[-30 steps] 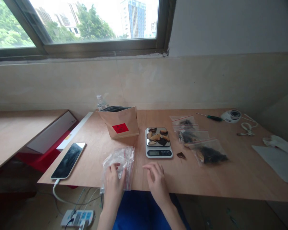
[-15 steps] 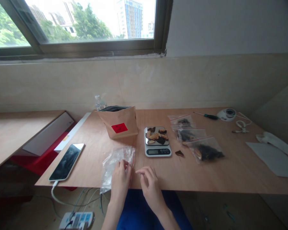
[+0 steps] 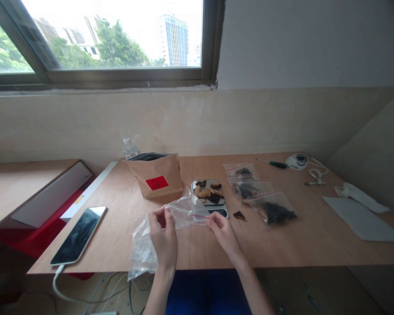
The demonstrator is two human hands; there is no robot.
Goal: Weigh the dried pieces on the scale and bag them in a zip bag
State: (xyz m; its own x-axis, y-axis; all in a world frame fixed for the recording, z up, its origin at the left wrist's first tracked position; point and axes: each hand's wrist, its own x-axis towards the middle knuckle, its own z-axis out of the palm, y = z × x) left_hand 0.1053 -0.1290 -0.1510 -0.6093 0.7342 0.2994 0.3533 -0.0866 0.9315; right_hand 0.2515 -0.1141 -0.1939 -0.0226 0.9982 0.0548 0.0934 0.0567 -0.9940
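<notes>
My left hand [image 3: 163, 235] and my right hand [image 3: 223, 232] hold one clear zip bag [image 3: 187, 210] between them, lifted just above the wooden table [image 3: 315, 245]. Its red zip line runs toward my right fingers. Under my left hand lies a pile of empty clear bags [image 3: 141, 249] that hangs over the table's front edge. Right behind the held bag stands a small digital scale [image 3: 210, 197] with dark and orange dried pieces on its pan.
A brown paper pouch [image 3: 156, 180] with a red label stands behind the bags, a water bottle [image 3: 129, 149] behind it. Three filled zip bags [image 3: 269, 211] lie right of the scale, one loose dark piece [image 3: 239, 215] beside them. A phone [image 3: 79, 235] lies left; a screwdriver [image 3: 272, 164] far right.
Both hands came together on the bag pile, then lifted one clear bag and spread it between them in front of the scale. The camera tilted slightly.
</notes>
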